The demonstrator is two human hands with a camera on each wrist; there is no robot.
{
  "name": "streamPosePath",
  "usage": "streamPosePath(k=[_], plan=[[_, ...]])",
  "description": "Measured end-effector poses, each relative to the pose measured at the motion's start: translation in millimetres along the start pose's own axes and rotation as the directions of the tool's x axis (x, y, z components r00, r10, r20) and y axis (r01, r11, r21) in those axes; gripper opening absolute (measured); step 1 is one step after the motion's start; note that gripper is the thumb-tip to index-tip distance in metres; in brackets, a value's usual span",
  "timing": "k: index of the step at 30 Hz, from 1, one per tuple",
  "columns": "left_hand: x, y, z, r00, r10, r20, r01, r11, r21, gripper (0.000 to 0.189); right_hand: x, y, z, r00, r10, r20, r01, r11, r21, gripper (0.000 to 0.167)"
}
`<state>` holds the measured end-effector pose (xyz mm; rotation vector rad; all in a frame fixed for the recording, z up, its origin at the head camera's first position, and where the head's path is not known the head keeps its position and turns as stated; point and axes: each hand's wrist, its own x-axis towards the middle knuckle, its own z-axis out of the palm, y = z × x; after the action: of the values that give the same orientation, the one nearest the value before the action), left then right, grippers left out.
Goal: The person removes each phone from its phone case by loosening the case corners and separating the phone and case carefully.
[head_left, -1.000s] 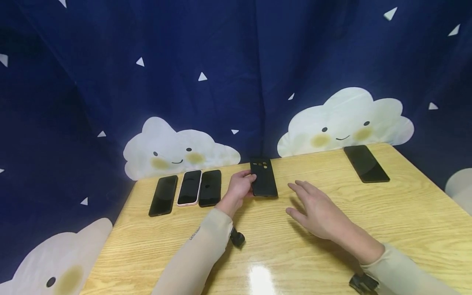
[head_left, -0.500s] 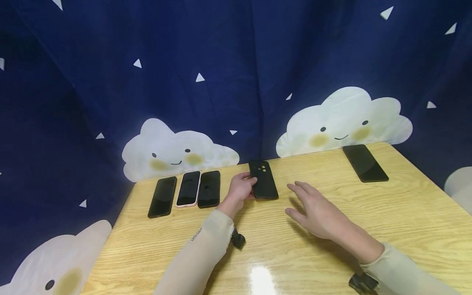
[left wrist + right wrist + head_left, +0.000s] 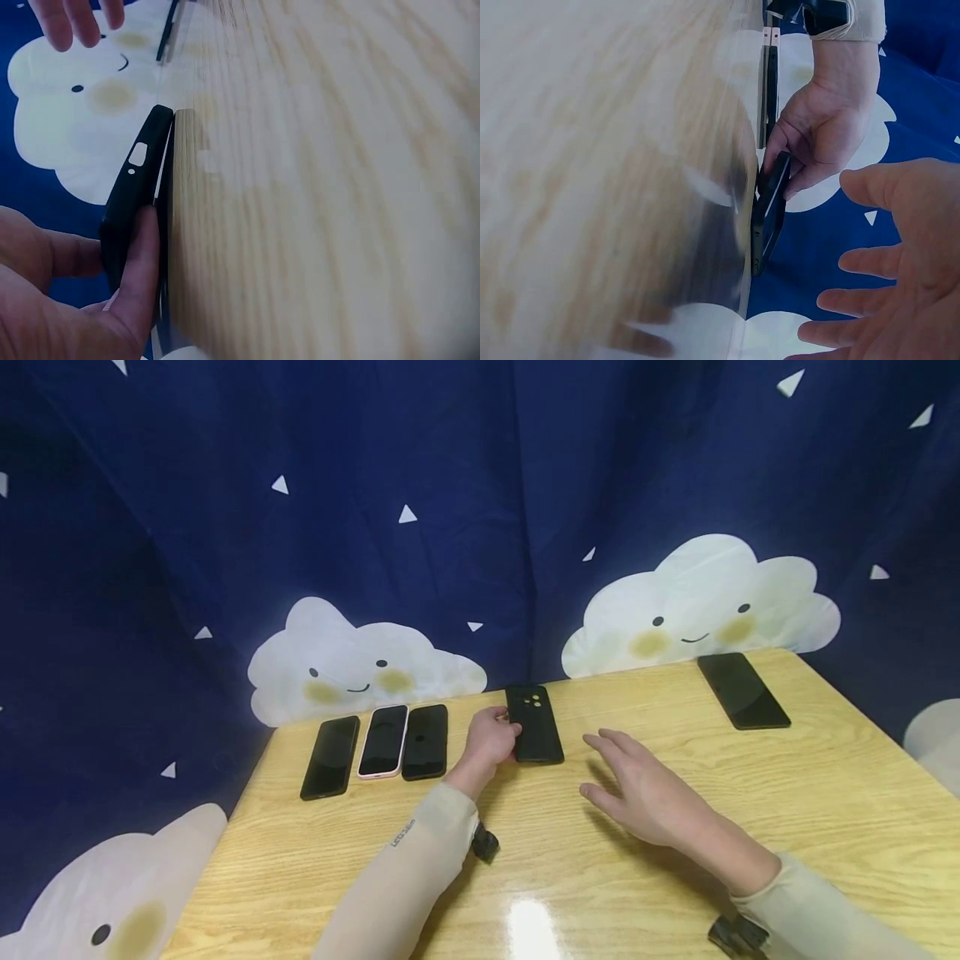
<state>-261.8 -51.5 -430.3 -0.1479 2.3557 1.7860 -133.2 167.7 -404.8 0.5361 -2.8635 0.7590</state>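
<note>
My left hand (image 3: 489,745) pinches the left long side of a black phone case (image 3: 537,727) between thumb and fingers, near the back of the table. The case's back faces up, and its camera cutouts let the tabletop colour through. In the left wrist view, the phone case (image 3: 139,180) tilts slightly against the tabletop, and a port cutout shows in its end. My right hand (image 3: 648,789) hovers to the right of the case, fingers extended and apart from it. The right hand (image 3: 900,277) holds nothing in the right wrist view.
Left of the case lie a black phone (image 3: 331,757), a phone with a pink edge (image 3: 384,742) and another black phone (image 3: 425,742). A further dark phone (image 3: 743,691) rests at the back right of the wooden table (image 3: 600,893). A blue curtain (image 3: 465,460) hangs behind.
The phone case has tipped flatter toward the tabletop in my left hand, its cutouts showing more openly. My right hand stays nearly in place.
</note>
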Motion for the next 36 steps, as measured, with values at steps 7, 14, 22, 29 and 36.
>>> streamPosePath(k=[7, 14, 22, 29, 36], plan=[[-1.7, 1.3, -3.5, 0.999, 0.020, -0.039, -0.018, 0.998, 0.053, 0.052, 0.1, -1, -2, 1.000, 0.008, 0.015, -0.008, 1.000, 0.001, 0.068], [0.7, 0.5, -7.7, 0.998, 0.018, -0.064, -0.014, 0.997, 0.076, 0.051, 0.8, 0, -2, 1.000, 0.008, 0.023, -0.008, 1.000, 0.000, 0.067], [-0.6, 1.8, -10.7, 0.995, 0.040, -0.095, -0.022, 0.983, 0.184, 0.050, 1.1, 1, -1, 1.000, 0.002, 0.020, -0.002, 1.000, 0.003, 0.067], [-4.0, 5.7, -11.8, 0.989, 0.075, -0.128, -0.032, 0.950, 0.310, 0.048, 1.4, 1, 0, 1.000, 0.001, 0.013, -0.001, 1.000, 0.001, 0.067], [-5.9, 5.9, -13.1, 0.991, 0.083, -0.103, -0.039, 0.927, 0.373, 0.050, 0.5, 0, 0, 1.000, 0.004, 0.019, -0.004, 1.000, 0.000, 0.067]])
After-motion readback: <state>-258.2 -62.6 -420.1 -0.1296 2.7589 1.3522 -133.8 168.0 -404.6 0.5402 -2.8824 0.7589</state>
